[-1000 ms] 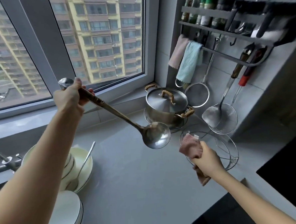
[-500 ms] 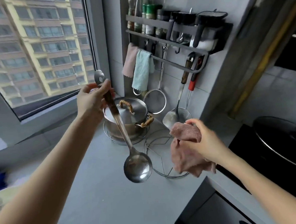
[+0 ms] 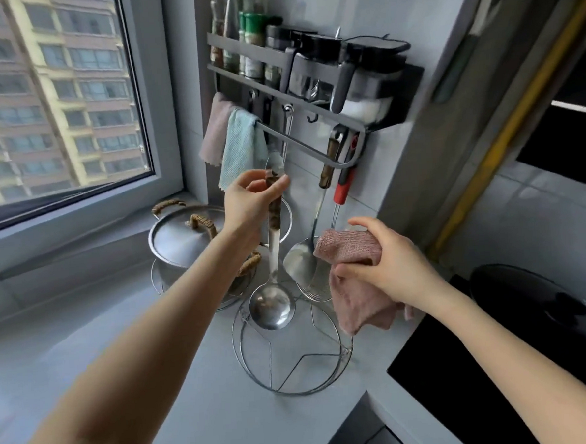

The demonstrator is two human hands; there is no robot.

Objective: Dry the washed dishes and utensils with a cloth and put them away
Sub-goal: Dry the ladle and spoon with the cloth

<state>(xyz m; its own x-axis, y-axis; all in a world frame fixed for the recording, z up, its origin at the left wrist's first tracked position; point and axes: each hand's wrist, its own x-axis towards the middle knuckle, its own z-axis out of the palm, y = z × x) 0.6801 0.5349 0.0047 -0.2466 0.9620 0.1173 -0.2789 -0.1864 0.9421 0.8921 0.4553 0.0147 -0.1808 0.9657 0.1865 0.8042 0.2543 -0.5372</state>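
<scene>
Hanging bowl-down below left hand (image 3: 249, 204) grip: ladle (image 3: 272, 302) | right hand (image 3: 390, 267) clutches pink cloth (image 3: 354, 286)

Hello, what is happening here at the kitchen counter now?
A person is putting away washed utensils. The left hand grips a steel ladle by its handle, bowl hanging down, just below the wall rack. The right hand holds a pink cloth beside it. The ladle is not yet hung.
</scene>
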